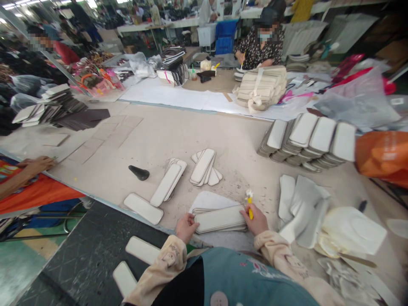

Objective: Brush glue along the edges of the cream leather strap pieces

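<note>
A stack of long white panels with rounded corners [219, 219] lies at the table's front edge, on a pale sheet [212, 199]. My left hand [187, 228] pinches the left end of the top panel. At its right end, my right hand [257, 220] grips a small brush with a yellow handle [250, 211] and touches the panel with its fingers. The brush's head points up and is coated in something white. Just behind lie two fanned piles of similar panels, the left pile [166, 182] and the middle pile [204, 166]. A single panel [143, 208] rests by the edge.
A black teardrop-shaped object [139, 173] lies left. Right of me are grey-white curved pieces [301, 204], a white plastic container [353, 229] and tall panel stacks [318, 136]. Two panels [143, 250] sit lower, on a dark surface. A co-worker [264, 42] sits across the table.
</note>
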A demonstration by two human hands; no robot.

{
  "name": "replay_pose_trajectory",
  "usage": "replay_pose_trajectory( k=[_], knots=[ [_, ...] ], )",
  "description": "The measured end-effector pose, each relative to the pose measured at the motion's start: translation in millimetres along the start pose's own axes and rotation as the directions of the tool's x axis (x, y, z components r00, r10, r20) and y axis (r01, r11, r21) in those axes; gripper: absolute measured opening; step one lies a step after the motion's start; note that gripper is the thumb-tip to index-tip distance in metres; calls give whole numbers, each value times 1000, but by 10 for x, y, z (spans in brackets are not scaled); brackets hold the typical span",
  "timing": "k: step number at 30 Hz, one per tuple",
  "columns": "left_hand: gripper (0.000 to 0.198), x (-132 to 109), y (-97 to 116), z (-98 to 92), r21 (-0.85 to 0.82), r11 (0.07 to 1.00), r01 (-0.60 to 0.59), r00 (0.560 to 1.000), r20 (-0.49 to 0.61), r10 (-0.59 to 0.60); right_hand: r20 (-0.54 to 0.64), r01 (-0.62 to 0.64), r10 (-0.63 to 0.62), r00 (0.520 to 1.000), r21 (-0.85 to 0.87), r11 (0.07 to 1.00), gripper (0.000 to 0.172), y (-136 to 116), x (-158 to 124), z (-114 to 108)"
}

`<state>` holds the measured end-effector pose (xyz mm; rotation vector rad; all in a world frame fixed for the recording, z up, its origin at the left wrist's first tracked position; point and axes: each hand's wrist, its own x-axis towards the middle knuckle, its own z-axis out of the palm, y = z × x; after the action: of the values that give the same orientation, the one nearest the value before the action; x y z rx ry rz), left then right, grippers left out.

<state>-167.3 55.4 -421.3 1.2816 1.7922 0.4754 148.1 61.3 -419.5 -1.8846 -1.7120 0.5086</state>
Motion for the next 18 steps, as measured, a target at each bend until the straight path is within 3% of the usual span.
replay_pose_trajectory(
  k=[9,18],
  knots=[
    [23,8,11,-3,51,999,-7,999,32,5,-9,-16,16,1000,43,999,14,48,3,50],
    [27,52,21,-29,66,998,-12,998,60,8,-118,-35,42,992,60,998,16,39,-10,67]
  ],
)
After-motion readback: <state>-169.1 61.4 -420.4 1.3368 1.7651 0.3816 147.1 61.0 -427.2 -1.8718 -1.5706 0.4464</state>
